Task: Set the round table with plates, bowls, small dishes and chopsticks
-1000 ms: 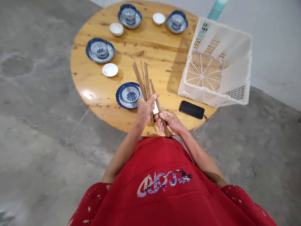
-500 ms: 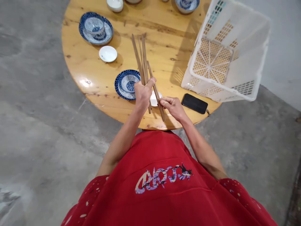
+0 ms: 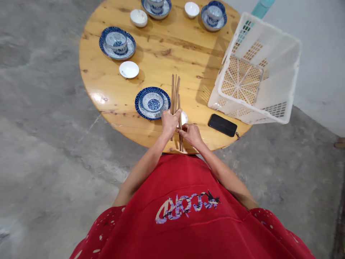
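Observation:
My left hand (image 3: 170,120) is closed around several brown wooden chopsticks (image 3: 175,91) that point away from me. A pair of chopsticks (image 3: 180,140) lies beside them on the right, and my right hand (image 3: 191,133) pinches this pair near its middle. Just left of my left hand is a blue-patterned plate (image 3: 140,111) with a bowl (image 3: 152,101) on it. Behind the chopsticks a small white dish (image 3: 184,118) is partly hidden by my hands.
A black phone (image 3: 222,125) lies right of my hands, in front of a white plastic basket (image 3: 272,109). Farther off on the round wooden table (image 3: 161,63) are another white dish (image 3: 129,69), a bowl on a blue plate (image 3: 130,53), and more tableware.
Both hands have come lower in view, nearer the table's front edge. The chopsticks in my left hand have turned more upright in view, and the pair on the right is straighter too.

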`<state>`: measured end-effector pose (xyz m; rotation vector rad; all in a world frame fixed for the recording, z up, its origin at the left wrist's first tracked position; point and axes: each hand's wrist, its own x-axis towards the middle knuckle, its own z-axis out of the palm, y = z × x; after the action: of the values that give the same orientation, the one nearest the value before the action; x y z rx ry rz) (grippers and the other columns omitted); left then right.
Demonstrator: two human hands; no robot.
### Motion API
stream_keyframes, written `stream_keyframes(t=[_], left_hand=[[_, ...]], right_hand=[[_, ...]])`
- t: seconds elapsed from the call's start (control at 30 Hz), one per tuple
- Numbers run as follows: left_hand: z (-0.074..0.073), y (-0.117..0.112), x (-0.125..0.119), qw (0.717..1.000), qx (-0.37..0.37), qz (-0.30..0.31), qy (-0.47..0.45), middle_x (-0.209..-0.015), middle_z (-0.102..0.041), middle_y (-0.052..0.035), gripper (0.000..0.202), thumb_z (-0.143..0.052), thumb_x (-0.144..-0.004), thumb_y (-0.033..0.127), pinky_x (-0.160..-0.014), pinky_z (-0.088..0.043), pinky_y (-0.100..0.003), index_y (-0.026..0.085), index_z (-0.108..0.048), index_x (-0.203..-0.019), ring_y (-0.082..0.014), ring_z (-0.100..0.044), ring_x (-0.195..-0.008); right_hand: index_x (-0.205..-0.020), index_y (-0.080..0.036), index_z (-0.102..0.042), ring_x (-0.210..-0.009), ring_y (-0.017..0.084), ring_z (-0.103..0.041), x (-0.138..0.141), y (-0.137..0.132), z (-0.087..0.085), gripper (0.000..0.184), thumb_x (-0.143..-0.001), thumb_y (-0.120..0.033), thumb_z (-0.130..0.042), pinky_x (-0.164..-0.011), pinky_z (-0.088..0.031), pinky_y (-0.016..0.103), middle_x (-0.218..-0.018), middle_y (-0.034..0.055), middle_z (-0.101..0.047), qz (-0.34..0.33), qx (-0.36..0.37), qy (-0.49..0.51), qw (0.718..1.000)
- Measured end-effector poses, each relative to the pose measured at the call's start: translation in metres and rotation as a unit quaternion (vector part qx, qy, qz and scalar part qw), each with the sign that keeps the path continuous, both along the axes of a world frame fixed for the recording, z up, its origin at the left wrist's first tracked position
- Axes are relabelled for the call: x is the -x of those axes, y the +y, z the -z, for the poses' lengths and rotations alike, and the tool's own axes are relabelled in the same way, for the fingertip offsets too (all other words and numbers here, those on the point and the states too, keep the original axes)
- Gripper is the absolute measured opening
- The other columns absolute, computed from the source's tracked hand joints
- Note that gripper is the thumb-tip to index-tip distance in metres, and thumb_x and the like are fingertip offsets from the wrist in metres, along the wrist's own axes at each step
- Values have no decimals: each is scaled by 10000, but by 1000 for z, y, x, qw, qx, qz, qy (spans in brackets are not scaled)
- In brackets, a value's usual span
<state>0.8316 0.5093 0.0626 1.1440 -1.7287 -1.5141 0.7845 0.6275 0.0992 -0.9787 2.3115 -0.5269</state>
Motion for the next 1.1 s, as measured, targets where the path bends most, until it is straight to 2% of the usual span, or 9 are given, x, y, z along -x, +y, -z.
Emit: stream_keyframes(t=[0.1,0.23,0.5,0.6,0.77,0.93,1.1], left_hand=[[-6,0,2,999,22,-6,-49,-637,-605,-34,235,-677,-800,373,-638,-446,-295,161,-670,-698,-190,-591,-652],[-11,-1,4,995,40,-3,-94,-691,-660,-64,239,-674,-827,376,-692,-468,-323,155,-695,-738,-217,-630,-685],[-5,-9,4,989,31,24,-144,-805,-737,-130,260,-662,-864,370,-740,-486,-327,128,-742,-816,-260,-690,-791],[-3,-13,-3,989,38,27,-137,-787,-727,-118,269,-639,-879,381,-742,-474,-317,139,-735,-811,-241,-669,-772],[-3,-15,-40,995,59,12,-77,-733,-669,-55,264,-591,-900,389,-693,-436,-285,170,-704,-805,-185,-594,-695],[2,-7,-90,995,27,45,-89,-651,-573,-13,244,-629,-868,414,-610,-373,-268,191,-661,-774,-166,-528,-619],[10,2,-111,990,-29,87,-103,-564,-465,20,287,-670,-824,393,-545,-285,-254,203,-577,-630,-140,-437,-540]], right_hand=[[-968,-148,-733,-899,256,-694,-7,-8,-6,267,-967,-361,-572,-770,-430,300,-945,129,-757,-25,-79,83,993],[-1100,-122,-715,-1021,290,-697,-14,-15,-8,311,-1011,-334,-505,-838,-449,312,-1082,189,-746,-46,-123,119,984],[-997,-136,-757,-1000,293,-716,-12,-28,-3,287,-971,-311,-531,-782,-457,298,-1043,183,-765,-52,-129,87,986],[-926,-137,-768,-958,283,-724,-5,-36,-1,285,-952,-312,-544,-761,-467,293,-969,170,-773,-32,-130,71,989],[-854,-133,-771,-890,245,-724,14,-52,0,242,-904,-262,-572,-742,-490,270,-858,139,-769,17,-118,31,992],[-756,-118,-752,-767,230,-713,24,-67,6,181,-837,-209,-619,-703,-506,269,-675,115,-722,48,-143,-11,989],[-667,-131,-722,-566,187,-664,22,-75,17,176,-806,-151,-616,-612,-507,252,-542,65,-660,77,-137,-77,985]])
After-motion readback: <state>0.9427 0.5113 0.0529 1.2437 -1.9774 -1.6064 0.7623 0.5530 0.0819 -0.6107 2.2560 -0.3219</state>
